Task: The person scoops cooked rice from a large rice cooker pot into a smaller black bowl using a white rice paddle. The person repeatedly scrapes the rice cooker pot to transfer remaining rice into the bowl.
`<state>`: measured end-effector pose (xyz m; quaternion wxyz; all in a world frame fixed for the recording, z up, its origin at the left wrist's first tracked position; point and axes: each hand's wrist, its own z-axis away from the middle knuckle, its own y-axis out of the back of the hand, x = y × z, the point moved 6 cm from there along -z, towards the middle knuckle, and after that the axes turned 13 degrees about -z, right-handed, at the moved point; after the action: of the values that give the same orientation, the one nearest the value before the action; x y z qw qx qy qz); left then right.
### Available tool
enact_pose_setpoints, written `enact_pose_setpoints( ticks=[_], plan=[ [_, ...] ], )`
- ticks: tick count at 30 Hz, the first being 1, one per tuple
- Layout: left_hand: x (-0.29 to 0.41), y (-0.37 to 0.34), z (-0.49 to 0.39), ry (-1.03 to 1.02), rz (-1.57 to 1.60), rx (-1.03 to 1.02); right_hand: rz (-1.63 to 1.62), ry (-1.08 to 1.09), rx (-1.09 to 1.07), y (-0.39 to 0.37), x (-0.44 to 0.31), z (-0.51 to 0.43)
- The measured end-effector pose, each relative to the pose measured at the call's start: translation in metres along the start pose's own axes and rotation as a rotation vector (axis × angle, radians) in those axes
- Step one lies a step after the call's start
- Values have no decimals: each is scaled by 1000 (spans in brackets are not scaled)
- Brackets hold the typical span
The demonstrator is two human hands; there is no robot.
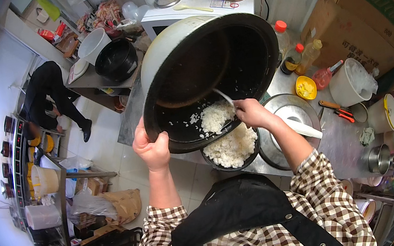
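My left hand (152,146) grips the rim of a large dark-lined cooking pot (187,62), which is tilted with its mouth towards me. In my right hand (254,113) is a metal spoon or scoop (223,96), reaching inside the pot beside a clump of white cooked rice (216,117). Loose grains stick to the pot's dark inner wall. Just below the pot's lower rim stands a black bowl (234,168) heaped with rice (232,147). Next to it on the counter lies a round metal lid (277,148) with a white utensil (303,128) on it.
Sauce bottles (292,59), a yellow bowl (306,88) and white tubs (348,82) stand on the right, before cardboard boxes (346,35). Beyond the pot is a white appliance (197,5). A black basin (116,60) sits at the left; another person (50,96) bends near the left wall.
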<state>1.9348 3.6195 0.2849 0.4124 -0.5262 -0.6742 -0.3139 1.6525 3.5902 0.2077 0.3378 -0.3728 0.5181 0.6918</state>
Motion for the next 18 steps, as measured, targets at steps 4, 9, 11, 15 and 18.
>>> enact_pose_setpoints(
  ticks=[4, 9, 11, 15, 18],
  plan=[
    [12, -5, 3, -162, -130, -31, 180, 94, 226, -5, 9, 19],
    [17, -12, 1, -354, -148, -113, 223, 58, -51, -39, 24, 46],
    [17, -14, 3, -376, -158, -132, 248, 51, -93, -39, 23, 46],
    [19, -14, 6, -441, -155, -112, 252, 206, 109, -28, 6, 16],
    [20, -12, 5, -446, -128, -122, 384, 196, -22, -47, 11, 3]
  ],
)
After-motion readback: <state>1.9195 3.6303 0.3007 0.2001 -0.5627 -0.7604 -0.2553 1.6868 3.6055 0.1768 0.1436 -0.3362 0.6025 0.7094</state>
